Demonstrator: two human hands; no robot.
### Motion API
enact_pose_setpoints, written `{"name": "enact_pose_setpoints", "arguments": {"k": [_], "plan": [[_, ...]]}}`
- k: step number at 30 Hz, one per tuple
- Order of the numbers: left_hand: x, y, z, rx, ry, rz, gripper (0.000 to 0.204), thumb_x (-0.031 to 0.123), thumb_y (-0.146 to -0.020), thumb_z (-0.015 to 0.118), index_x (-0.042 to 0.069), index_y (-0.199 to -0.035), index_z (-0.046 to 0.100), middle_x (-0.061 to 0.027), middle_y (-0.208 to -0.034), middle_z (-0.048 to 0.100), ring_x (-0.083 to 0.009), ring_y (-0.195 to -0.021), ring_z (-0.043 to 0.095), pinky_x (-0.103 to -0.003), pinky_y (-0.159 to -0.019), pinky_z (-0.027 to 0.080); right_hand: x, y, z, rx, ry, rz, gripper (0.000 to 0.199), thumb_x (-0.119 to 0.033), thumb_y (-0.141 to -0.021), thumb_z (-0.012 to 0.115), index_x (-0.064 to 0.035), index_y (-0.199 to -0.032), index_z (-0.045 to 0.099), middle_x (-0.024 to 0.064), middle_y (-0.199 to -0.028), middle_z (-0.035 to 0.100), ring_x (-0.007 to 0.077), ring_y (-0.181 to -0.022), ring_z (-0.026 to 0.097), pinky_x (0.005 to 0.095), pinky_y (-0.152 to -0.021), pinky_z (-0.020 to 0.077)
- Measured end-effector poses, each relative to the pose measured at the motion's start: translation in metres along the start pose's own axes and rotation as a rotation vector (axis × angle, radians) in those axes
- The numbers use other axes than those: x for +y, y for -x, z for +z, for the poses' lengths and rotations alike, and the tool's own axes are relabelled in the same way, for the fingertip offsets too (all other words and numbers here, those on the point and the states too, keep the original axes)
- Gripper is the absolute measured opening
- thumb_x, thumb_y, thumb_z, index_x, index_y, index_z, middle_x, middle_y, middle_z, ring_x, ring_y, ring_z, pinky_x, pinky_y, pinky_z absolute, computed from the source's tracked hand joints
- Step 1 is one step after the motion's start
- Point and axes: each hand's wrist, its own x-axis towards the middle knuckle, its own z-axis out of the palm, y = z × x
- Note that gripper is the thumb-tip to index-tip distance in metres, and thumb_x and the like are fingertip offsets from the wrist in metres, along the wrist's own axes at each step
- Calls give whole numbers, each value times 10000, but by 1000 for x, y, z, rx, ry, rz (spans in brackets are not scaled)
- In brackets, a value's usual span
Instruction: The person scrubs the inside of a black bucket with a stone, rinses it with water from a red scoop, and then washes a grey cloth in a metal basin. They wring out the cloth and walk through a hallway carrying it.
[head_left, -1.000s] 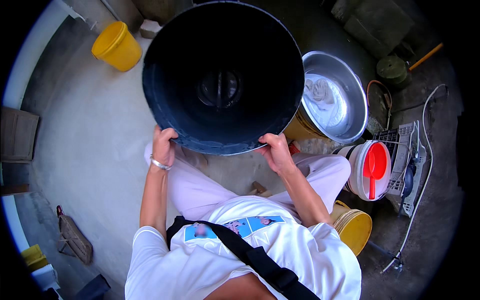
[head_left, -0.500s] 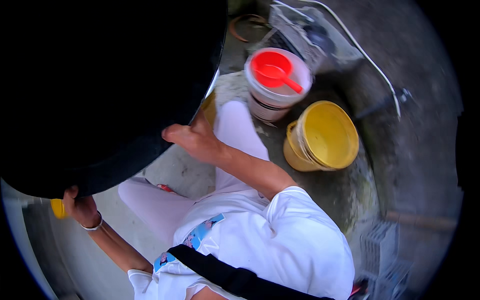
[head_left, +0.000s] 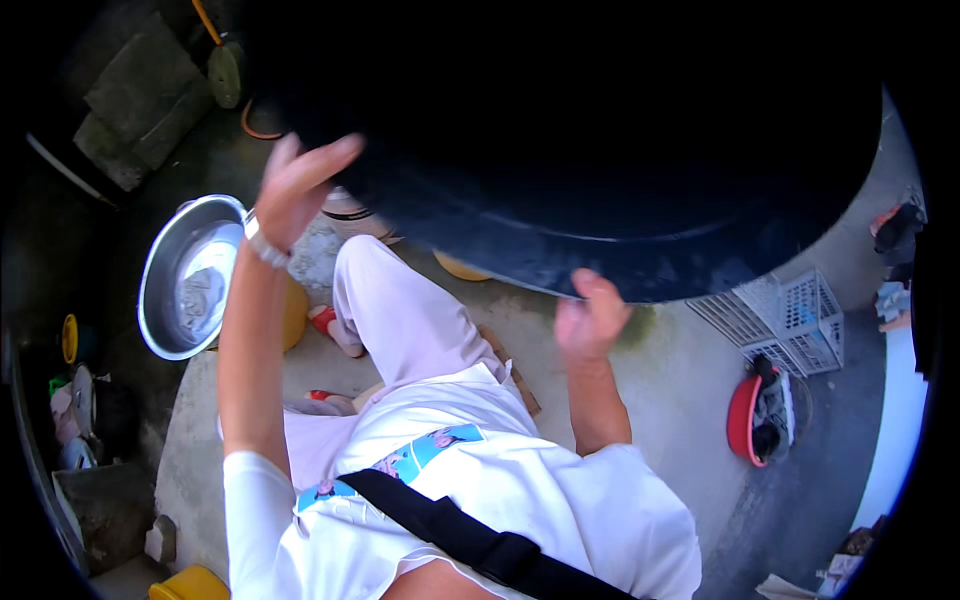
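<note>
- Our left hand (head_left: 288, 195) is on the near edge of a big dark tub (head_left: 650, 270), thumb spread across it; our right hand (head_left: 592, 318) has its thumb over the lower rim. We take both to be grasping the tub, though blur and hidden fingers keep us from seeing how tightly.
- The tub hangs tilted before us, above and beyond our knees, its inside too dark to read.
- We judge the step in hand to be supporting and turning the tub; any further move calls for an even two-handed hold and a clear view past its bulk.
- Left of the left forearm, a metal basin (head_left: 150, 275) holds a pale cloth (head_left: 200, 295), a yellow bucket (head_left: 296, 312) just beside it.
- Beyond the right hand are grey crates (head_left: 800, 312) and a red basin (head_left: 739, 422).
</note>
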Motion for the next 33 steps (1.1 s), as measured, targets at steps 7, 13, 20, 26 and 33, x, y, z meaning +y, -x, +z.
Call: {"name": "enact_pose_setpoints", "arguments": {"k": [7, 13, 20, 26, 33], "plan": [[-63, -25, 59, 5, 197, -325, 1036, 524, -693, 647, 121, -1421, 29, -192, -1454, 102, -320, -1334, 178, -430, -1070, 162, -57, -64, -91, 200, 110, 4, 250, -12, -704, 478, 76, -932, 532, 155, -984, 567, 293, -924, 573, 483, -880, 466], [-101, 32, -18, 210, 362, -603, 657, 384, -827, 554, 108, -1370, 309, -133, -1383, 343, -267, -1261, 362, -391, -993, 331, -16, -132, -233, 335, -23, 215, 107, -20, -703, 484, 86, -711, 469, 280, -915, 538, 421, -889, 551, 586, -872, 444], [-102, 98, -76, 469, 404, -703, 630, 403, -854, 517, 83, -1359, 316, -126, -1364, 374, -256, -1235, 394, -383, -974, 357, 37, -162, -308, 543, 16, 553, 508, -136, -687, 470, 272, -958, 337, 446, -989, 398, 643, -875, 405, 617, -854, 427], [-103, 134, -84, 609, 529, -701, 579, 352, -891, 468, 75, -1366, 288, -118, -1354, 384, -242, -1229, 400, -377, -974, 360, 75, -245, -307, 604, -18, 699, 767, -203, -715, 463, 265, -1130, 19, 458, -1149, 191, 677, -973, 310, 608, -881, 412], [-101, 170, -84, 791, 582, -719, 525, 316, -894, 470, 95, -1351, 337, -115, -1351, 393, -236, -1230, 402, -383, -982, 358, 144, -341, -286, 351, -25, 779, 785, -153, -701, 469, 304, -1138, 2, 520, -1200, -74, 703, -1085, 143, 581, -902, 403]]}}
